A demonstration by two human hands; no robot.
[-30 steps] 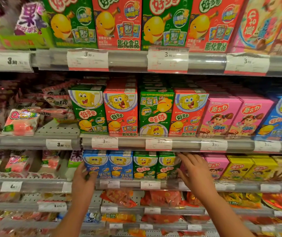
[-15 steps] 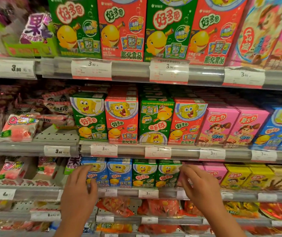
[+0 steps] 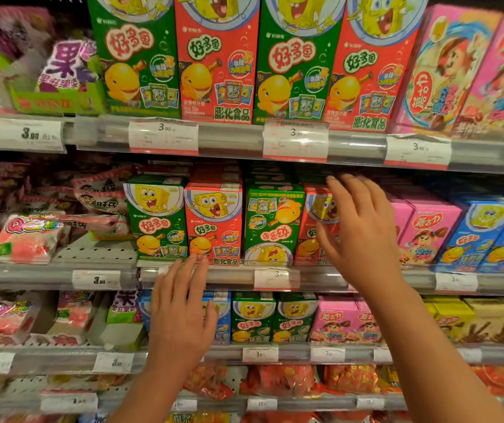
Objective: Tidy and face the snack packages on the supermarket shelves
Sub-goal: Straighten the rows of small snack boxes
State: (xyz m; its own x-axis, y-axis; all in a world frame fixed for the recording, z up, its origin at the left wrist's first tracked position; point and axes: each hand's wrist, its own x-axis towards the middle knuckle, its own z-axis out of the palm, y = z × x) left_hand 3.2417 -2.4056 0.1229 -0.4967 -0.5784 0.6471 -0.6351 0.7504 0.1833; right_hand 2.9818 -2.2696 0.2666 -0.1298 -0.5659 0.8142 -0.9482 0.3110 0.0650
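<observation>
Both hands have risen from the lower shelf toward the middle shelf. The right hand, fingers spread and loosely bent, now covers the front of the rightmost red box in the middle row, holding nothing visible. The left hand, open with fingers straight, reaches the shelf edge just below the left red box. The upside-down green box stands between the two red ones.

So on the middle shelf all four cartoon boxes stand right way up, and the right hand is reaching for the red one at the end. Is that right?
Not quite. In the head view the third box, the green box, stands upside down. The rest holds: the right hand reaches open in front of the red box at the end.
</observation>
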